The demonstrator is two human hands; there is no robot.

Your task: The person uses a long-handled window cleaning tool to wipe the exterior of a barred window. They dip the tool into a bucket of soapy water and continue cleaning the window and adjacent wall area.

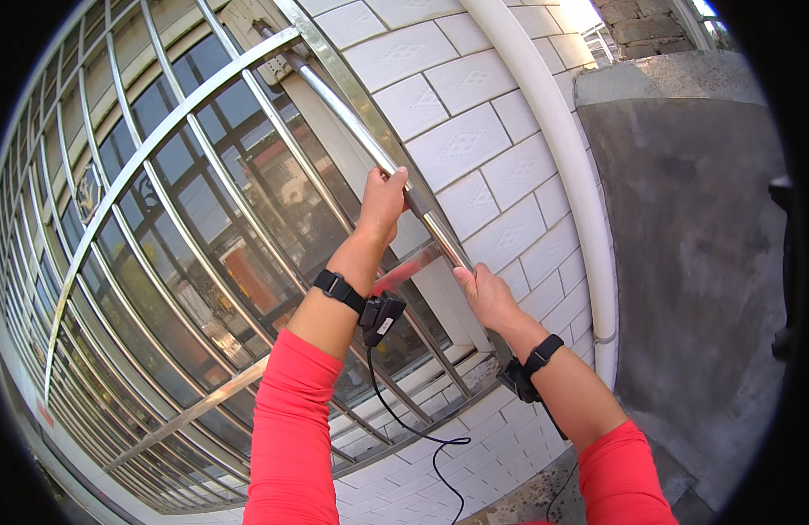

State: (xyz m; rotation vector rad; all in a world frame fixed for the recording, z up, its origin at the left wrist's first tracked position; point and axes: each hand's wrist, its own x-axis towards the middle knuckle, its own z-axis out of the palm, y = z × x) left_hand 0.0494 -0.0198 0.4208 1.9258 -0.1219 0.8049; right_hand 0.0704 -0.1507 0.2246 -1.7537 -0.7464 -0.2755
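Both hands hold a shiny metal telescopic pole [352, 121] that slants from the upper left down to the right. My left hand [383, 203] wraps around it just above a dark grey collar. Lower down, my right hand [486, 295] grips the thinner section. Near its top, the pole passes behind the curved rail of a stainless-steel window grille [201, 98]. There it meets a pale, perforated flat head [243, 20], partly hidden by the rail, against the upper part of the window [247, 190]. Its lower end is hidden by my right hand and forearm.
White wall tiles [463, 141] flank the grille on the right. A white downpipe [568, 144] runs down the wall beside a grey cement wall [687, 230]. Black devices are strapped to both wrists, and a loose black cable [404, 423] hangs below the left one.
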